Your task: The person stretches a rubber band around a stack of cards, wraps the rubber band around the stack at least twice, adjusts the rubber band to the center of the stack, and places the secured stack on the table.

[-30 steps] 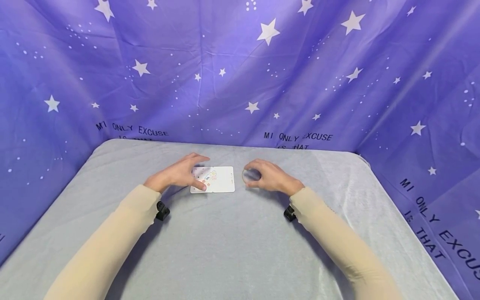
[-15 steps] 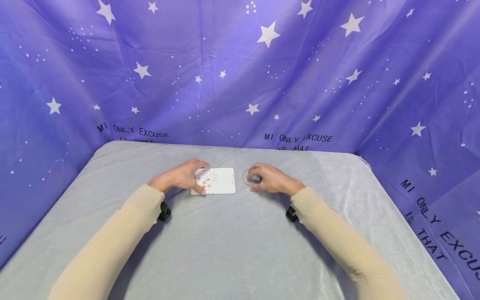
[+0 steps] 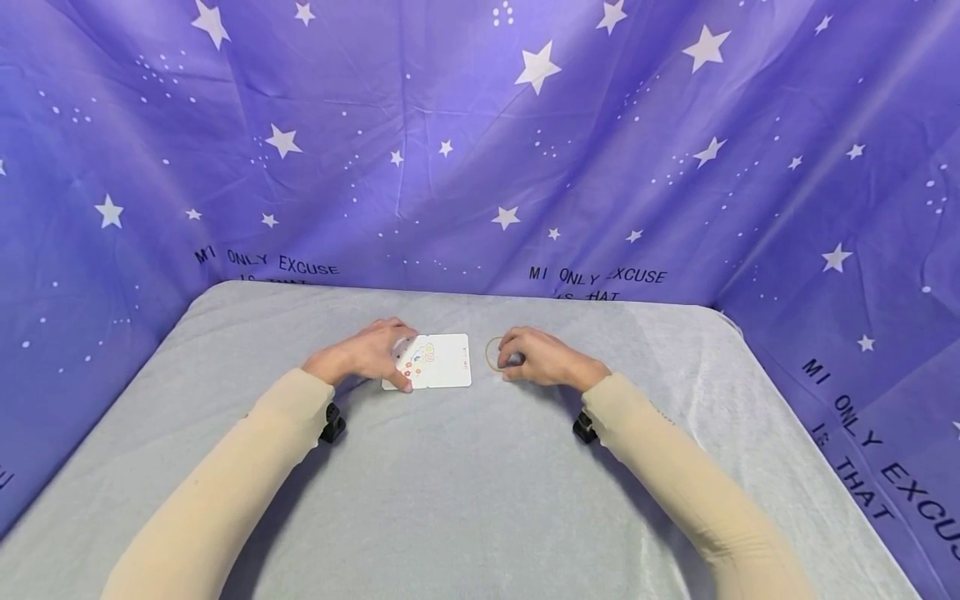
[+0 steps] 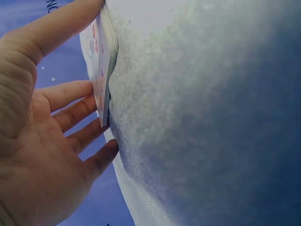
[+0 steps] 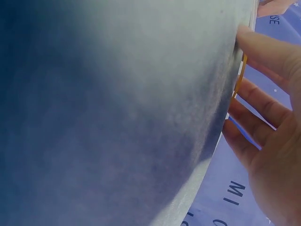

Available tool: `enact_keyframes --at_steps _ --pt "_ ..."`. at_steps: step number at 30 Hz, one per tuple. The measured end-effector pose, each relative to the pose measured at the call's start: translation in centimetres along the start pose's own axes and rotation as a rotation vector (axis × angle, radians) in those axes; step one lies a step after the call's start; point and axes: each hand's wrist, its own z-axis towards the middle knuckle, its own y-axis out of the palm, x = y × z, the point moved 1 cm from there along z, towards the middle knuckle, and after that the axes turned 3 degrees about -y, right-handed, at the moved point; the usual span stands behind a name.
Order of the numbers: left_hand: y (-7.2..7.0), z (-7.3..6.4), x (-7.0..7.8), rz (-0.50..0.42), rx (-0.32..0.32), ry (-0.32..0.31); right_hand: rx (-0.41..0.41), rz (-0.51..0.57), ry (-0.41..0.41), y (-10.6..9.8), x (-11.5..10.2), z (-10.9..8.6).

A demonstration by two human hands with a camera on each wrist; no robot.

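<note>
A white notepad (image 3: pixel 450 361) with small coloured drawings lies flat on the table; the left wrist view shows its stacked pages (image 4: pixel 111 42) edge-on. My left hand (image 3: pixel 365 352) holds its left end, thumb at the near edge and fingers at the far edge. To the right of the pad lies a thin yellow ring (image 3: pixel 487 353), like a rubber band. My right hand (image 3: pixel 546 358) has its curled fingers and thumb around the ring's right side, hiding that part. In the right wrist view a strip of the ring (image 5: pixel 241 75) shows between thumb and fingers.
A light grey cloth (image 3: pixel 480 483) covers the table. Purple curtains (image 3: pixel 450 192) with white stars rise behind it and at both sides. A dark wrist device (image 3: pixel 332 423) sits under the left sleeve, another (image 3: pixel 583 427) under the right.
My right hand's fingers and thumb have drawn closer together and shifted slightly right, uncovering more of the ring. My left thumb has dropped to the notepad's near edge. The pad stays in place.
</note>
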Motion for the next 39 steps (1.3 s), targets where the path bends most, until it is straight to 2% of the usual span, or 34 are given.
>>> enact_keyframes --at_steps 11,18,28,39 --pt "0.2 -0.1 0.3 0.051 0.012 0.012 0.025 -0.018 -0.039 0.4 0.3 0.1" --pt "0.4 -0.1 0.6 0.035 0.009 -0.003 0.028 -0.026 -0.041 0.4 0.1 -0.1" --pt "0.4 -0.3 1.1 -0.016 0.047 0.012 0.034 0.001 -0.034 0.2 -0.2 -0.2" --pt "0.6 -0.6 0.6 0.038 0.113 0.064 0.045 0.064 -0.018 -0.3 -0.6 -0.5"
